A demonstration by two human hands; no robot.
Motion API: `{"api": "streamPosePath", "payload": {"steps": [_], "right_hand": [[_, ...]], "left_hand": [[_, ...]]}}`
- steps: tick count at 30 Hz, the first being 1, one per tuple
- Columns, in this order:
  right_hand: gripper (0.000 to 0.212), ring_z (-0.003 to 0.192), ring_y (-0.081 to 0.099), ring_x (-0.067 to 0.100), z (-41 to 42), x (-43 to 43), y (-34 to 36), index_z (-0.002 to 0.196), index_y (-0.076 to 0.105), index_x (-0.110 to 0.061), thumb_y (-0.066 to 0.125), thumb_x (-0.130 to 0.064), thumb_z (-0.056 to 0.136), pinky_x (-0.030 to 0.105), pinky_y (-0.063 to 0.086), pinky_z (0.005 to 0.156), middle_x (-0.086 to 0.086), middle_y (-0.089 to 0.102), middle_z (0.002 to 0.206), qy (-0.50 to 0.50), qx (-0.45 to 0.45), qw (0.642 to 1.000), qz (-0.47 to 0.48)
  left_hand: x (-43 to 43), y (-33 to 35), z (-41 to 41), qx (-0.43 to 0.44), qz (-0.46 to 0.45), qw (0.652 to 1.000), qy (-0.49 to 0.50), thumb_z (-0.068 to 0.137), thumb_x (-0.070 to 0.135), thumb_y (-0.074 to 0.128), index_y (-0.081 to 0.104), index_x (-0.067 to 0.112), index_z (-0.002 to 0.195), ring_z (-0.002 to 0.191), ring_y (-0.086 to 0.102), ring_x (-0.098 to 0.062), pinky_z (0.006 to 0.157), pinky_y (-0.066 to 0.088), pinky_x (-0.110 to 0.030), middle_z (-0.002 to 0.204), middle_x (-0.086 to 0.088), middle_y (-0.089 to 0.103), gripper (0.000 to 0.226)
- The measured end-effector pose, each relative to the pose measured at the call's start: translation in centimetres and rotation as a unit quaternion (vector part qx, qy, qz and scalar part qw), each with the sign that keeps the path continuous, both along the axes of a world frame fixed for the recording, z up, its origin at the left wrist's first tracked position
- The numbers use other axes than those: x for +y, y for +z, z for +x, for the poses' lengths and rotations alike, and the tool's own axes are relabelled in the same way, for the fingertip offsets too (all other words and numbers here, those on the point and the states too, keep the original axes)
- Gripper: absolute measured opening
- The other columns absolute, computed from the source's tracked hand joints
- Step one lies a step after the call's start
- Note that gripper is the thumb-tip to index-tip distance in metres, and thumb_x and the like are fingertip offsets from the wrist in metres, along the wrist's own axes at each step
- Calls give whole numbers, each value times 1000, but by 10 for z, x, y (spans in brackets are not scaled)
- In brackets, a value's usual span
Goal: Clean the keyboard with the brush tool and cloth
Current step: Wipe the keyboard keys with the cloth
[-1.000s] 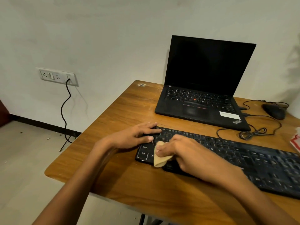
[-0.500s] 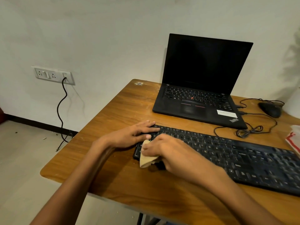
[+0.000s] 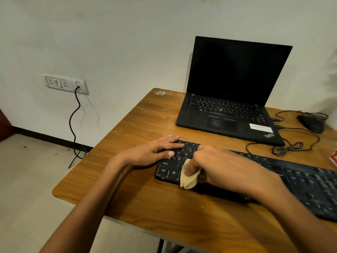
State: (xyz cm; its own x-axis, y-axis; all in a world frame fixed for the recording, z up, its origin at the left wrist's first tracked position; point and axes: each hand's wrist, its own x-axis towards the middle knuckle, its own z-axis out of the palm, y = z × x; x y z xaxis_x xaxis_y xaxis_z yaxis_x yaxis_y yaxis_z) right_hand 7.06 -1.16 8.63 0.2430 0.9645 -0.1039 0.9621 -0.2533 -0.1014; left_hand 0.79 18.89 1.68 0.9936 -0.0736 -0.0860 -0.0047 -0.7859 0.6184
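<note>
Now the right hand, fingers clamped on the bunched cloth, presses the keyboard's near-left corner, while the left hand, fingers flat and together, steadies that end, the unwiped keys stretching rightward along its long axis.

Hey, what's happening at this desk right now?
A person is wiping a black keyboard on a wooden table. The right hand grips a small beige cloth and presses it on the keyboard's left end, near the Ctrl key. The left hand lies flat on the keyboard's top left corner, probably to steady it. An open laptop with a dark screen sits behind, with a mouse to its right. No brush is in view.
</note>
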Motion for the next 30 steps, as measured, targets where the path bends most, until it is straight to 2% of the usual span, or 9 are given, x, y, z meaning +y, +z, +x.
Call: {"api": "streamPosePath", "payload": {"steps": [5,9,13,15,17,22,24,26,30], "right_hand": [[18,90,52,8,-13,0,-18,106,62,-27,57,-20,90,24,49,77,-5,50,108,-25,37,998,36],[23,67,56,-6,19,-28,-1,108,64,-24,56,-12,90,9,45,54,-12,57,98,-98,56,993,-37],[29,99,50,5,5,-13,-22,120,55,-30,51,-25,91,24,49,85,-6,52,119,-59,22,994,85],[44,125,35,11,-5,-9,-38,138,36,-31,41,-34,94,32,40,101,-11,34,145,-10,28,997,70],[57,135,17,11,-5,-12,-45,144,20,-33,28,-48,89,35,31,109,-18,17,152,12,7,998,54],[36,114,43,3,20,-32,-31,130,48,-30,42,-27,95,15,35,95,-24,37,140,-30,23,998,49],[26,112,50,4,35,-32,-25,115,62,-25,47,-20,94,19,36,100,-19,52,129,-65,16,995,68],[26,109,50,7,33,-21,-27,115,61,-25,47,-20,94,29,39,101,-17,53,125,-70,22,992,106],[34,89,41,-1,30,-16,-30,127,52,-28,47,-24,93,16,46,82,-25,39,119,-51,69,994,70]], "left_hand": [[-3,4,-1,6,0,1000,-5,97,29,38,22,48,131,134,-4,7,114,3,-32,146,24,1,42],[-4,8,-2,17,7,1000,-8,97,28,38,20,48,131,132,-5,8,113,2,-30,144,26,0,43],[-11,10,0,27,27,999,21,98,25,38,4,45,136,132,-9,3,113,-6,-31,144,20,-6,55],[-14,11,-2,22,9,999,31,98,28,36,0,40,141,139,-7,-5,117,-4,-36,152,12,-4,58],[-17,11,-4,31,24,999,14,98,31,33,1,32,145,139,-7,-1,116,-5,-29,153,11,-4,56],[-19,12,-4,61,70,996,-8,99,31,31,4,31,146,130,-12,10,108,-9,-19,149,20,-10,54],[-19,13,-5,68,67,995,-6,99,30,31,4,31,146,128,-12,12,105,-9,-16,146,23,-11,54],[-20,13,-5,66,60,996,-4,99,30,31,4,32,146,129,-12,11,107,-8,-17,147,23,-10,54],[-19,10,-9,49,61,997,0,98,31,32,5,32,145,134,-9,9,113,-6,-21,151,20,-5,54]]}}
